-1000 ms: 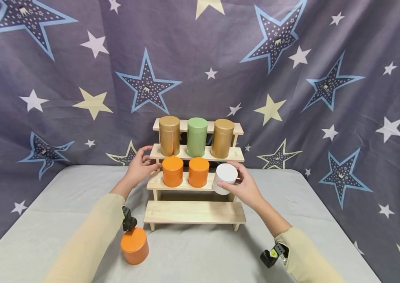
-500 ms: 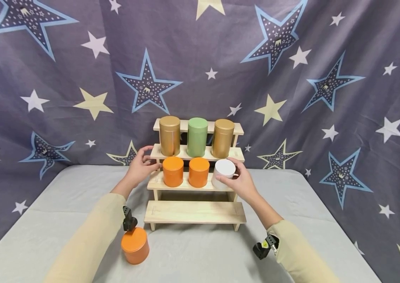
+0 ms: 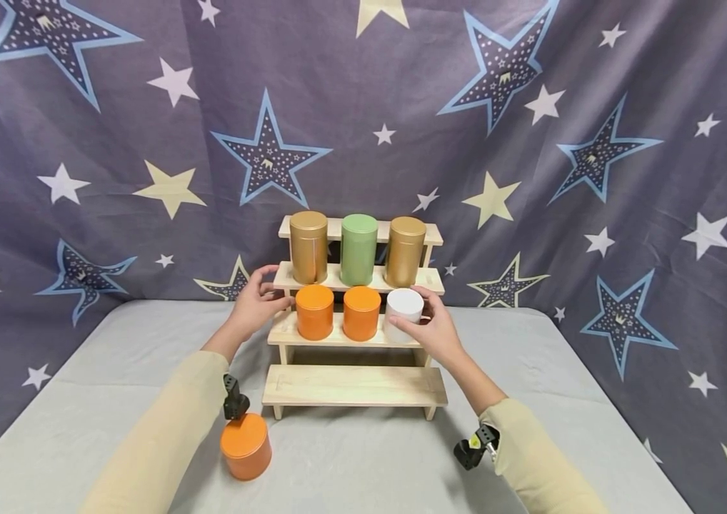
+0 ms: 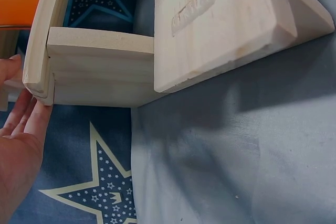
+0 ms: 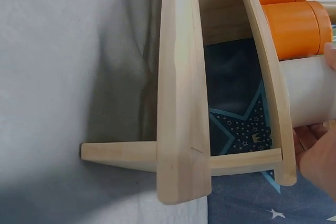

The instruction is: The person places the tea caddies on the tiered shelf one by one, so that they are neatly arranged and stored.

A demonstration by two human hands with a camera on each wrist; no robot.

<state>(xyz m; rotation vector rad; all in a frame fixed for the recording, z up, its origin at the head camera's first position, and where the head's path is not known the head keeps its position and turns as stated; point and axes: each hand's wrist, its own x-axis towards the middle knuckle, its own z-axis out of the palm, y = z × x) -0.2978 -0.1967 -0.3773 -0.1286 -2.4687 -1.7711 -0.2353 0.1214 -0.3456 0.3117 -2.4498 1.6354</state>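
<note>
A stepped wooden display rack (image 3: 355, 386) stands in the middle of the head view. At its left end my left hand (image 3: 251, 307) holds the edge of a step, thumb and fingers on either side of the wood (image 4: 39, 51). My right hand (image 3: 435, 330) grips a white canister (image 3: 405, 303) at the right end of the second step from the bottom. In the right wrist view the base of the white canister (image 5: 310, 90) meets that step. Two orange canisters, one on the left (image 3: 315, 312) and one in the middle (image 3: 361, 313), share the step.
On the step above stand a gold canister (image 3: 308, 247), a green canister (image 3: 358, 248) and another gold canister (image 3: 405, 251). A third orange canister (image 3: 246, 446) sits on the grey cloth-covered table (image 3: 351, 464), beside the left forearm. Behind hangs a star-patterned curtain (image 3: 363, 86).
The right hand has brought the white canister back and left, from tilted at the step's front edge to upright in line with the orange canisters. The left hand has kept its place.
</note>
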